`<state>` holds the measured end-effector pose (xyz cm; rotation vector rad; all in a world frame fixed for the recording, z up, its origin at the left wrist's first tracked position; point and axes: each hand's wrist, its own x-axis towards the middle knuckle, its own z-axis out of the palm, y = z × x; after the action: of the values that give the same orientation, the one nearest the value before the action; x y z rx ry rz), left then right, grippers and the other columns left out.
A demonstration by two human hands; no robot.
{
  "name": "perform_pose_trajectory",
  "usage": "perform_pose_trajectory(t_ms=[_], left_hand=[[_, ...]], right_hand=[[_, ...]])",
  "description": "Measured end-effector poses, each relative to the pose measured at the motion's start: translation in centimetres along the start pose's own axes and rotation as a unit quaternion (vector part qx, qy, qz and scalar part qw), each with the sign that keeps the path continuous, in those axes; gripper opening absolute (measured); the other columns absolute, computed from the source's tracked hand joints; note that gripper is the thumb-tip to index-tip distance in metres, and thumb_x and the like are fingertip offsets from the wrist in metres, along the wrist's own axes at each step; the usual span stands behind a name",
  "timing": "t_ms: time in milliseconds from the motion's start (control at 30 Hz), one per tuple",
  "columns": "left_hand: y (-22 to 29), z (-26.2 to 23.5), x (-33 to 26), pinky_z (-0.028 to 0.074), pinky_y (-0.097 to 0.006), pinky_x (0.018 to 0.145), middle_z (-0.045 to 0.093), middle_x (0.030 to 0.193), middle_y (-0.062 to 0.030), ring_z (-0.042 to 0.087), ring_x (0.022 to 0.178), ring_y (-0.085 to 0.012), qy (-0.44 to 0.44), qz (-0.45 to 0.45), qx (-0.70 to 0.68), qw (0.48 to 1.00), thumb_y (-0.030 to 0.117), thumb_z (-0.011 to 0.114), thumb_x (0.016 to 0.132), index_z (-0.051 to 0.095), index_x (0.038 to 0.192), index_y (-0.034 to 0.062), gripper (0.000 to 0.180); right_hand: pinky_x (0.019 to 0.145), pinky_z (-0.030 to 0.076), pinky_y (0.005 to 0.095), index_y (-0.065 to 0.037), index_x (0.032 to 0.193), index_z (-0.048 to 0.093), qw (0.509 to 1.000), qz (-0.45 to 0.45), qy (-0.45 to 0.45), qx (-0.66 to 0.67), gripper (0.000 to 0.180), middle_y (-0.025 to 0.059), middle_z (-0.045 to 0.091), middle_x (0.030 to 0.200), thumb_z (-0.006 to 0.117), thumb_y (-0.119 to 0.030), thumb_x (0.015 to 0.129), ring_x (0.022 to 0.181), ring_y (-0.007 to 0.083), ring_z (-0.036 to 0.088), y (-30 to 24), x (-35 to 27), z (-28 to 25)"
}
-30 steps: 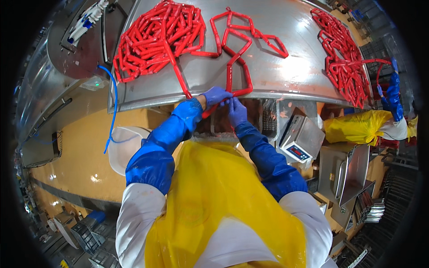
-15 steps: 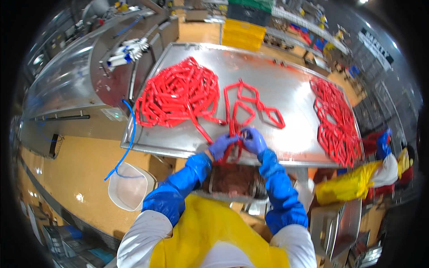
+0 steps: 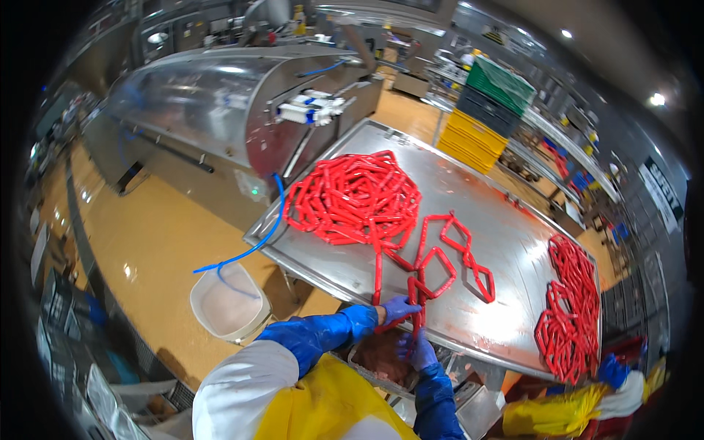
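Because the string of glossy red, tube-shaped links (image 3: 420, 293) comes over the near edge of the grey metal table (image 3: 488, 330), both of my hands are placed just there, one above the other. My left hand in a thin purple glove (image 3: 400, 310) is closed around the links, probably so that their weight does not pull them down. My right hand in the same purple glove (image 3: 419, 352) is just below and touches the lower end, but whether its fingers grip, I cannot tell. Beyond them, loose red loops (image 3: 468, 257) lie flat, I suppose so that they do not tangle. The big heap of red links (image 3: 356, 198) sits at the left, perhaps for easy reach, with one strand running toward me.
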<state>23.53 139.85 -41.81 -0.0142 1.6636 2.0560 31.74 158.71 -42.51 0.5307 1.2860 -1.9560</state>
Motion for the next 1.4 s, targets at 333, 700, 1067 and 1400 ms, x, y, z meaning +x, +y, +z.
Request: perform_pose_trajectory(t_ms=[333,700,1067,1400], left_hand=[[-0.1,-3.3,-1.2,0.051,-0.031,0.07,0.066,0.089,-0.0031,0.059,0.077,-0.0118,-0.041,0.031,0.158,0.986,0.035,0.07,0.09,0.065,0.107,0.0051,0.035],[-3.3,-2.4,-1.2,0.051,-0.031,0.061,0.07,0.085,-0.0056,0.062,0.069,-0.0135,-0.014,0.044,0.273,0.961,0.038,0.074,0.085,0.072,0.1,0.0041,0.037],[3.2,-4.6,-2.7,0.044,-0.026,0.054,0.06,0.072,-0.0019,0.055,0.06,-0.0112,0.138,0.031,0.04,0.989,0.03,0.067,0.092,0.069,0.091,0.0046,0.026],[10.6,-9.2,-2.1,0.041,-0.024,0.045,0.059,0.07,0.0007,0.054,0.055,-0.0101,0.189,0.066,-0.148,0.968,0.032,0.063,0.095,0.064,0.084,0.0084,0.026]], right_hand=[[0.036,0.026,0.0258,-0.009,0.104,0.068,0.987,0.015,0.01,-0.162,0.057,-0.0039,0.048,0.057,0.044,-0.061,0.098,0.036,0.0092,0.032,0.6,0.3,-0.3],[0.05,0.043,0.0271,-0.014,0.103,0.064,0.999,-0.032,-0.023,-0.033,0.027,-0.0026,0.056,0.076,0.052,-0.038,0.101,0.057,0.0099,0.049,0.5,4.9,-1.3],[0.08,0.05,0.0447,-0.006,0.104,0.063,0.762,-0.41,0.217,-0.451,0.018,0.0114,0.065,0.093,0.057,-0.018,0.093,0.093,0.0318,0.063,12.8,10.1,-2.6],[0.09,0.052,0.0413,-0.01,0.105,0.073,0.491,-0.203,0.068,-0.845,0.029,0.013,0.072,0.106,0.05,-0.024,0.094,0.1,0.0325,0.067,11.4,13.9,-13.0]])
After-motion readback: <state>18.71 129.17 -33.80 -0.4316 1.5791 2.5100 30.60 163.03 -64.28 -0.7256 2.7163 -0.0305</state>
